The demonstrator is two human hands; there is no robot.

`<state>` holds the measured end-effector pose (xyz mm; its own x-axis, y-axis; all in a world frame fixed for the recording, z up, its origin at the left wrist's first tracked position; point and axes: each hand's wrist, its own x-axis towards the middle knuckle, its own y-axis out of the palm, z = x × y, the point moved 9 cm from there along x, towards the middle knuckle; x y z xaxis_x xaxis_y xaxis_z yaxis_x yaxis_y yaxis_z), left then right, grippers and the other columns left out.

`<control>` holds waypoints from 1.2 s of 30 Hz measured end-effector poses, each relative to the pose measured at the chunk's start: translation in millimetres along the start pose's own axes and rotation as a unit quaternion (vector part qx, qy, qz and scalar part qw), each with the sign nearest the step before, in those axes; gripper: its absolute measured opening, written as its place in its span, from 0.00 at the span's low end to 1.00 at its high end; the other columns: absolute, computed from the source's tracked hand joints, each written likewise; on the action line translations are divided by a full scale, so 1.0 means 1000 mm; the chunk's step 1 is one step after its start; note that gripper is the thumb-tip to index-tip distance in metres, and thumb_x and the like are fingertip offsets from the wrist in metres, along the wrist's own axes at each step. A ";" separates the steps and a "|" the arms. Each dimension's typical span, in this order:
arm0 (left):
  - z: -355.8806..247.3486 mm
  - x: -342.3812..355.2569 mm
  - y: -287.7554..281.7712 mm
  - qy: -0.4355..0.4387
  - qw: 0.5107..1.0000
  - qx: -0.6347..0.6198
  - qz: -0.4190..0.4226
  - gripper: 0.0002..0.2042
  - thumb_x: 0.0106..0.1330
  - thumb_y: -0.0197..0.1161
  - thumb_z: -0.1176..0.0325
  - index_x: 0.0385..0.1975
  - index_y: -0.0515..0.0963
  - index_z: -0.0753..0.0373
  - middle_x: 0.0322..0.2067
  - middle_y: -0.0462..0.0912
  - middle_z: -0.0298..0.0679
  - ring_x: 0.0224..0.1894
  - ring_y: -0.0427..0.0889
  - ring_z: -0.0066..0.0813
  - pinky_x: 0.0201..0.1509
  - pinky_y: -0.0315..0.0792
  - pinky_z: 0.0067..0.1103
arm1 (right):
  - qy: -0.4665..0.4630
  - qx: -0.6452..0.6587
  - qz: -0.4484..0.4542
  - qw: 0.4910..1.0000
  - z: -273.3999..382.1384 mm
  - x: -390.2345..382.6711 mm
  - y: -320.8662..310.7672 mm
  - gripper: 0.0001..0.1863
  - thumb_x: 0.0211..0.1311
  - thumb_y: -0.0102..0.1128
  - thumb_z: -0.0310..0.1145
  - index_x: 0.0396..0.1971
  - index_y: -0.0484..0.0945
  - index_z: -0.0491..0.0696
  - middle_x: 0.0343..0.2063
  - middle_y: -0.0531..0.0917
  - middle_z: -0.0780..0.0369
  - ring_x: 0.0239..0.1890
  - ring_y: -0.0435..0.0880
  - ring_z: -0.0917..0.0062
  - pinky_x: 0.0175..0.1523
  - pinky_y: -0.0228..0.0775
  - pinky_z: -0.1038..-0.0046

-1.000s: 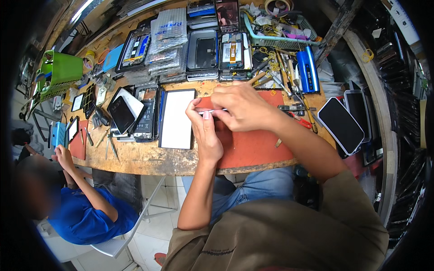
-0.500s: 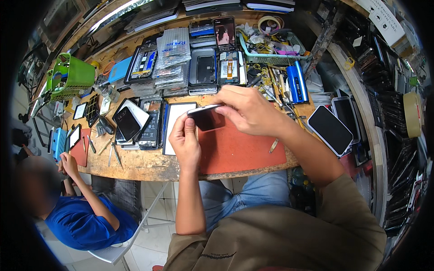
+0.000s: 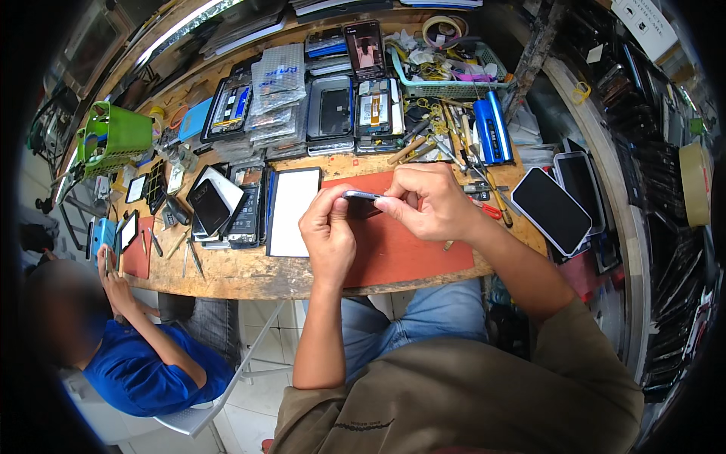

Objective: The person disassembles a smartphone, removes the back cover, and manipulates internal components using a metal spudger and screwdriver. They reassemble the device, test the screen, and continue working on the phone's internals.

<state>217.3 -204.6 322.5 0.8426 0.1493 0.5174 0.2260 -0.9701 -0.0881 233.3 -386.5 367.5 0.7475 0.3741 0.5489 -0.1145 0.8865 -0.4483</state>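
Observation:
Between my two hands a dark smartphone [image 3: 361,196] is held tilted, its thin edge turned toward me. My left hand [image 3: 330,231] is closed round its left end, thumb along the near side. My right hand [image 3: 429,204] pinches the right end between thumb and bent fingers. Most of the phone's faces are hidden by this angle and by my fingers. Below it, a red work mat [image 3: 408,253] lies on the wooden bench. Left of the mat is a white panel with a dark frame [image 3: 291,219].
Opened phones and tablets [image 3: 374,110], bubble-wrapped parts [image 3: 277,83] and a teal basket [image 3: 454,87] line the back. Screwdrivers and a blue cylindrical device [image 3: 493,129] lie right of centre. A phone [image 3: 552,212] rests at far right. A person in blue [image 3: 155,371] sits at left.
Both hands and the phone have shifted slightly right and down, and the phone is tilted more edge-on. My right fingers have curled in closer. The other person's hand has moved.

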 end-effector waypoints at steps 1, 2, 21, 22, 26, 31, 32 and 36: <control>-0.003 0.001 0.003 0.007 1.000 0.003 0.006 0.06 0.78 0.61 0.78 0.44 0.85 0.71 0.34 0.87 0.40 0.37 0.84 0.26 0.45 0.78 0.22 | 0.000 -0.012 0.000 1.000 0.001 0.000 -0.001 0.13 0.61 0.76 0.30 0.23 0.80 0.45 0.19 0.81 0.61 0.18 0.80 0.73 0.24 0.68 0.68; -0.004 0.001 0.005 0.003 1.000 0.014 0.013 0.06 0.78 0.61 0.79 0.43 0.85 0.71 0.33 0.86 0.40 0.36 0.84 0.26 0.44 0.77 0.23 | -0.003 -0.019 -0.003 1.000 0.002 0.000 -0.002 0.13 0.61 0.76 0.31 0.22 0.80 0.45 0.19 0.81 0.61 0.17 0.80 0.73 0.24 0.68 0.67; -0.007 -0.002 0.037 0.041 0.976 0.180 0.112 0.04 0.68 0.73 0.70 0.36 0.88 0.62 0.32 0.88 0.40 0.35 0.83 0.40 0.42 0.73 0.31 | 0.081 -0.053 0.064 0.993 -0.020 -0.049 -0.039 0.08 0.67 0.71 0.31 0.39 0.82 0.43 0.31 0.84 0.56 0.35 0.85 0.60 0.41 0.75 0.61; 0.005 -0.002 0.030 -0.001 0.982 0.155 0.105 0.03 0.69 0.72 0.71 0.37 0.88 0.63 0.32 0.88 0.41 0.35 0.83 0.40 0.41 0.74 0.30 | 0.069 -0.087 0.062 0.992 -0.020 -0.053 -0.042 0.08 0.67 0.71 0.30 0.39 0.83 0.43 0.31 0.84 0.56 0.35 0.85 0.59 0.41 0.75 0.61; 0.046 -0.017 0.007 -0.148 0.984 0.062 0.079 0.06 0.75 0.69 0.72 0.44 0.87 0.67 0.39 0.91 0.41 0.44 0.87 0.27 0.51 0.78 0.23 | 0.059 -0.127 0.062 0.988 -0.023 -0.064 -0.047 0.05 0.66 0.69 0.29 0.35 0.84 0.43 0.30 0.83 0.57 0.34 0.84 0.60 0.40 0.74 0.60; 0.061 -0.027 0.002 -0.168 0.981 -0.039 0.090 0.07 0.78 0.65 0.72 0.46 0.86 0.68 0.44 0.91 0.40 0.48 0.86 0.26 0.57 0.77 0.23 | 0.068 -0.152 0.097 0.981 -0.024 -0.061 -0.047 0.07 0.64 0.70 0.31 0.29 0.83 0.45 0.27 0.82 0.60 0.30 0.83 0.62 0.38 0.72 0.61; 0.063 -0.028 0.002 -0.173 0.979 -0.054 0.090 0.07 0.78 0.65 0.73 0.46 0.86 0.68 0.44 0.91 0.40 0.48 0.86 0.26 0.58 0.77 0.23 | 0.063 -0.160 0.102 0.980 -0.023 -0.059 -0.046 0.07 0.63 0.71 0.31 0.29 0.83 0.45 0.26 0.81 0.60 0.30 0.82 0.63 0.38 0.71 0.60; 0.060 -0.028 0.004 -0.144 0.985 -0.035 0.091 0.05 0.79 0.61 0.76 0.44 0.83 0.68 0.43 0.90 0.41 0.47 0.86 0.25 0.57 0.77 0.23 | 0.028 -0.205 0.126 0.970 -0.014 -0.049 -0.032 0.09 0.60 0.71 0.33 0.25 0.80 0.47 0.24 0.78 0.60 0.30 0.81 0.61 0.38 0.68 0.58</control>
<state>223.8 -201.1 256.7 0.9719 0.0102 0.2352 0.0330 -0.9951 -0.0930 209.7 -437.5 345.1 0.7655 0.5391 0.3511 -0.0367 0.5814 -0.8128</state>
